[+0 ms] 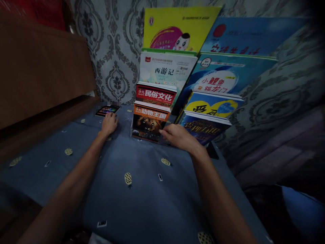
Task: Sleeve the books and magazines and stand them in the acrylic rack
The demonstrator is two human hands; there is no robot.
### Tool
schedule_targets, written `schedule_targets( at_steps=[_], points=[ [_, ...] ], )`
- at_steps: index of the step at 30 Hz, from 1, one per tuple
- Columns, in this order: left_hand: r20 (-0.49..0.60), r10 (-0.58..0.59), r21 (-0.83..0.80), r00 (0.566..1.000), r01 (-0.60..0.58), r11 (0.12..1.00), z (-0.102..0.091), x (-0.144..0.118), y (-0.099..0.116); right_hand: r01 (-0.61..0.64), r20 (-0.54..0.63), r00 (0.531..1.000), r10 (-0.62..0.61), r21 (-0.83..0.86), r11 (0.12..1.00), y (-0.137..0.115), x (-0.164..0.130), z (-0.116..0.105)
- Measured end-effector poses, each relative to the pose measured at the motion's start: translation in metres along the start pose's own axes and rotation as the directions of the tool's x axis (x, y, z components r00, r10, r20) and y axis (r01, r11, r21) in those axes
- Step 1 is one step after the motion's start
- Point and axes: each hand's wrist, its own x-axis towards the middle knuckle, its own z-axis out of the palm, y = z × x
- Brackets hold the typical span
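blue pineapple-print bed sheet [142,203] carries both hands: left hand [109,123] flat, grip wide, beside dark card [107,110]; right hand [179,136] fingers touching orange lion-cover book [149,122], holding nothing.

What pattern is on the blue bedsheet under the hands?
Small yellow pineapples and tiny white tags scattered on the blue bedsheet, seen in the head view.
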Motion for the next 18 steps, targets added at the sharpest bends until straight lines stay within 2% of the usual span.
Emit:
schedule_targets(
  at_steps=[5, 10, 14, 18],
  points=[
    [0.089, -0.17, 0.113, 0.981, 0.16, 0.981, 0.021, -0.006, -0.024, 0.125, 0.184, 0.977, -0.108, -0.082, 0.989, -0.027, 0.006, 0.024],
    [0.156, -0.198, 0.181, 0.968, 0.169, 0.969, 0.027, 0.007, -0.032, 0.145, 0.261, 0.959, -0.115, -0.102, 0.984, -0.048, 0.009, 0.058],
    [0.193, -0.243, 0.224, 0.951, 0.198, 0.954, 0.026, 0.019, -0.035, 0.128, 0.255, 0.962, -0.098, -0.103, 0.986, -0.054, 0.009, 0.079],
    [0.242, -0.271, 0.28, 0.932, 0.201, 0.939, 0.021, 0.034, -0.038, 0.116, 0.245, 0.965, -0.09, -0.094, 0.989, -0.056, 0.014, 0.089]
  ],
)
